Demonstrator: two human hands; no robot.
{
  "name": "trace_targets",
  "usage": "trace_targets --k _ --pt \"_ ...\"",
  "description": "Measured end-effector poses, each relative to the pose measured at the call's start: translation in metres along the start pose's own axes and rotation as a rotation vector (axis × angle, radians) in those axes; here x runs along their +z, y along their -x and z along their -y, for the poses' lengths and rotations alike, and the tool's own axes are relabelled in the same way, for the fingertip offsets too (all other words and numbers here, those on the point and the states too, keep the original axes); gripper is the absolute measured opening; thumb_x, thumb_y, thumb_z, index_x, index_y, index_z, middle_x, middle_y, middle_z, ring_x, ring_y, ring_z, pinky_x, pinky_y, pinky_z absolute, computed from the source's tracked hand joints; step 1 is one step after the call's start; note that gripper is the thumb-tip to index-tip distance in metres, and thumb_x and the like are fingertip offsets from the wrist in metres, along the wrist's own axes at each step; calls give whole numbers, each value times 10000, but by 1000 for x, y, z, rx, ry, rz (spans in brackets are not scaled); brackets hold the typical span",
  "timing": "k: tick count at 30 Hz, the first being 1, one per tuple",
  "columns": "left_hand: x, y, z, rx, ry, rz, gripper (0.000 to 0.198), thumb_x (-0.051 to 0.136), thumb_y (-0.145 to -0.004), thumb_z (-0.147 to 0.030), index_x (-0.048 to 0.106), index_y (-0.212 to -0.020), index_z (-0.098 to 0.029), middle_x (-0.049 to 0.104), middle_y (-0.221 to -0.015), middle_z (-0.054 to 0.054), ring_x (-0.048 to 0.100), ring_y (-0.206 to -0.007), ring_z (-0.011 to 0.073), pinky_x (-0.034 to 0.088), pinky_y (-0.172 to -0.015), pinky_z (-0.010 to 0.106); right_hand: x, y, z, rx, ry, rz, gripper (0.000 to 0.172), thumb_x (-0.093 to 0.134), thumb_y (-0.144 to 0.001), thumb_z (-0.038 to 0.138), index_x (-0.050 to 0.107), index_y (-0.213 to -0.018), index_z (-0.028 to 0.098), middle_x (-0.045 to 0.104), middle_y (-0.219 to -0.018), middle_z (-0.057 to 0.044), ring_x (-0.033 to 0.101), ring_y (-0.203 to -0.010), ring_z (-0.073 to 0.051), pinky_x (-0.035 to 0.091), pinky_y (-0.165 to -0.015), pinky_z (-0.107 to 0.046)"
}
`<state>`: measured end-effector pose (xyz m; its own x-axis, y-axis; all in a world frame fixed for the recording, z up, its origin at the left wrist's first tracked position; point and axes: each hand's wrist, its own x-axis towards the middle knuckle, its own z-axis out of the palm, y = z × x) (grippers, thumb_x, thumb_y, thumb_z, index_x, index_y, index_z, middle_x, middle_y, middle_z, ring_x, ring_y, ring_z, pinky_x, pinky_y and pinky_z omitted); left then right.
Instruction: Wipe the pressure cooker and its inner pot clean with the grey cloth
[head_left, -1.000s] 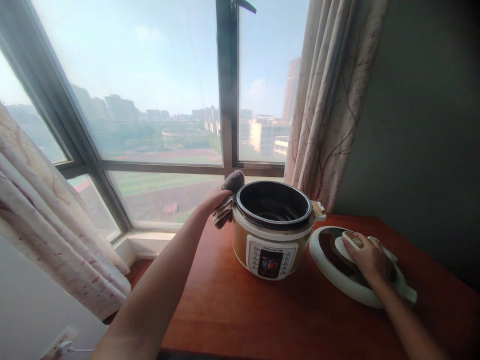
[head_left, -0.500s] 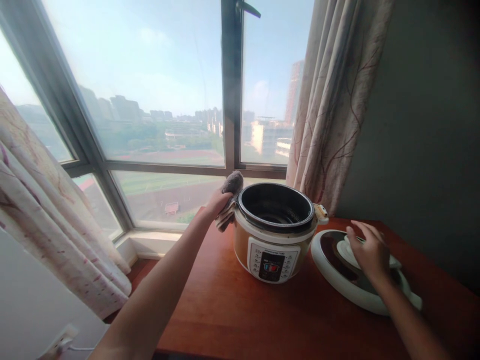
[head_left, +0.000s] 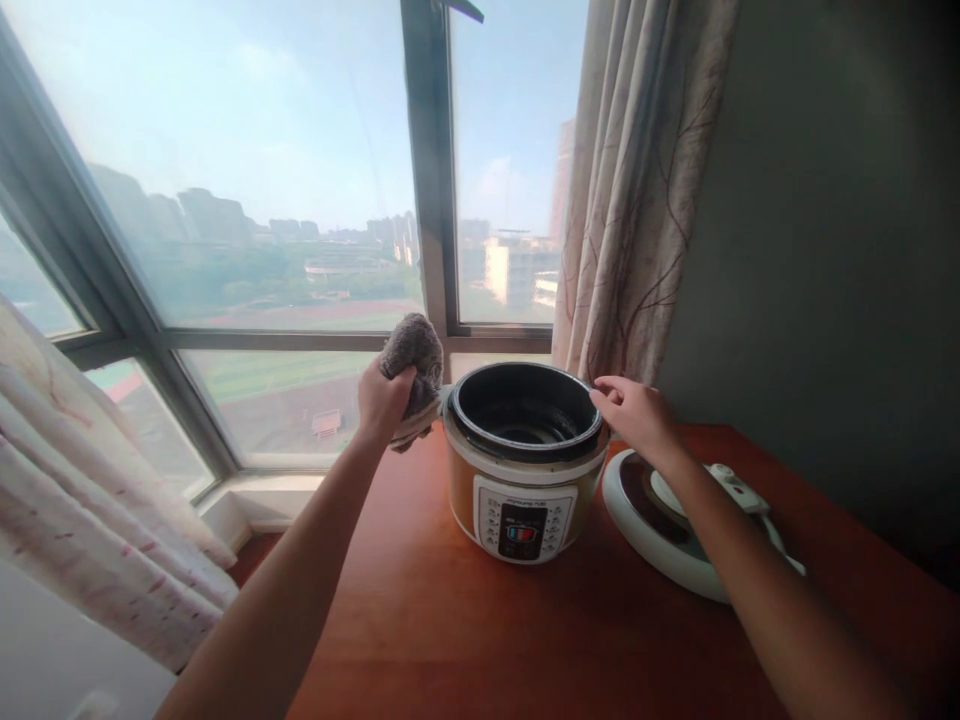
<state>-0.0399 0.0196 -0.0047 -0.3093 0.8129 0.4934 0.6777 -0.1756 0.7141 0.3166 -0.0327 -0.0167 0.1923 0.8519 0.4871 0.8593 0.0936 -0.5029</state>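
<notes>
An electric pressure cooker (head_left: 461,495) with a gold body and white front panel stands upright without its lid. Its dark inner pot (head_left: 517,445) is inside, the hollow facing up. To the left of it, my left hand (head_left: 384,400) is closed round a bunched grey cloth (head_left: 416,355) with a striped part hanging below. My right hand (head_left: 630,408) reaches the right edge of the inner pot, its fingers curled and pinched at the rim. The cooker's right side handle is hidden behind that hand. Under my right forearm lies the round cooker lid (head_left: 626,515).
Everything stands on a reddish-brown wooden table (head_left: 450,650). Behind it are a large window (head_left: 262,270) and a patterned curtain (head_left: 622,200). Another curtain (head_left: 90,500) hangs at the left. A dark wall (head_left: 810,250) is on the right.
My right hand has moved from above the lid up and left to the pot's rim. My left hand with the cloth has drawn left, away from the cooker's side. The view has turned slightly right.
</notes>
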Motion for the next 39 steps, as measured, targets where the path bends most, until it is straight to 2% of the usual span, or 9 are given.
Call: trace_targets --k 4,6,11,13,15,19,31,36,39 --pt "6 -10 -26 144 -226 158 313 556 -812 -373 685 -1053 -222 748 -925 76 693 -825 274 497 -685 328 3 -4 2 33 69 43 383 587 -858 388 727 -1154 187 761 -828 -64 685 -819 -246 444 -723 -306" --pt "12 -10 -32 180 -326 247 316 576 -818 -451 688 -1028 -243 748 -924 78 688 -830 283 480 -691 334 4 -3 3 43 93 56 401 588 -856 397 726 -1163 178 769 -873 -86 694 -871 -269 452 -734 -314" --pt "17 -6 -39 273 -434 404 636 654 -682 -748 653 -1085 -257 743 -1012 99 678 -885 313 480 -714 349 12 2 2 29 107 82 381 603 -846 401 742 -1118 173 771 -1005 -124 697 -975 -288 481 -795 -321" --pt "16 -7 -44 281 -467 458 645 714 -643 -705 647 -1109 -264 742 -1016 96 678 -893 312 488 -723 345 15 4 2 31 104 82 358 614 -837 395 750 -1093 184 774 -981 -118 700 -973 -286 488 -797 -318" --pt "16 -8 -50 287 -500 500 528 762 -652 -545 661 -1090 -267 745 -968 87 684 -885 298 491 -729 330 17 5 1 44 100 76 334 617 -825 375 755 -1072 197 775 -947 -110 703 -956 -285 492 -785 -317" --pt "18 -8 -59 303 -538 487 385 728 -644 -317 693 -1021 -252 740 -884 82 688 -843 290 488 -701 324 20 6 0 76 81 57 312 598 -796 319 762 -1039 214 774 -928 -100 706 -916 -279 493 -748 -312" --pt "36 -11 -45 297 -390 368 357 701 -683 -340 728 -1035 -288 742 -868 48 679 -838 270 483 -702 316 33 -19 -12 150 -34 28 361 628 -751 304 767 -1062 183 773 -898 -74 699 -893 -262 506 -760 -306" --pt "52 -25 -44 285 -390 355 348 714 -686 -343 732 -1026 -269 749 -892 69 690 -862 282 501 -728 333 48 -46 -23 157 -99 69 376 662 -801 273 729 -1143 131 756 -880 -55 699 -891 -237 523 -798 -307" --pt "60 -33 -45 257 -378 350 384 713 -686 -330 731 -1066 -283 758 -946 59 695 -912 282 512 -766 331 55 -61 -26 168 -127 96 319 675 -893 329 687 -1149 139 720 -1036 -60 682 -942 -222 551 -837 -358"
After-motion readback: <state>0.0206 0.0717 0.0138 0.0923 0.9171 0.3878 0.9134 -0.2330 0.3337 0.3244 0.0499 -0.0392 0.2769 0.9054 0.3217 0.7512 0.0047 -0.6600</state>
